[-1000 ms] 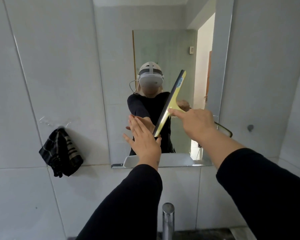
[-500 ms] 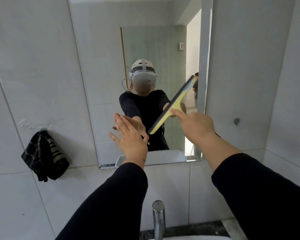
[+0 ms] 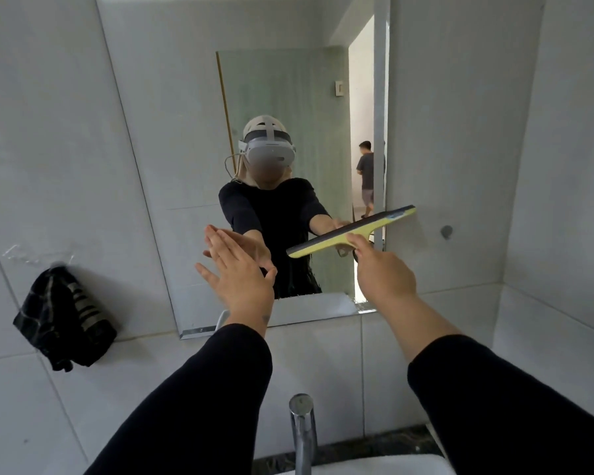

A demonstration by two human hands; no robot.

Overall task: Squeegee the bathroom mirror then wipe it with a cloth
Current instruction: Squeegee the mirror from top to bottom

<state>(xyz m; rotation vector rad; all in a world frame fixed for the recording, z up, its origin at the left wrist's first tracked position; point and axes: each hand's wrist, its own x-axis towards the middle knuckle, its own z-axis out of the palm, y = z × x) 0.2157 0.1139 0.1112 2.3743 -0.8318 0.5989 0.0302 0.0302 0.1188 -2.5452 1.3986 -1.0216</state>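
Observation:
A frameless bathroom mirror (image 3: 172, 138) hangs on the tiled wall ahead. My right hand (image 3: 384, 272) grips the handle of a yellow squeegee (image 3: 354, 230), whose black blade lies nearly level against the mirror's lower right part, its right end past the mirror's edge. My left hand (image 3: 239, 272) is flat and open, fingers pressed against the glass left of the blade. A dark striped cloth (image 3: 62, 315) hangs on a wall hook, left of the mirror and out of both hands' reach.
A chrome tap (image 3: 302, 430) rises from a white basin (image 3: 350, 467) right under my arms. A small round wall fitting (image 3: 445, 230) sits right of the mirror. The side wall closes in at the right. The mirror reflects a second person in a doorway.
The squeegee has swung from steeply tilted to nearly level and moved right and down on the glass. My left hand stays flat on the mirror. My head has tipped down.

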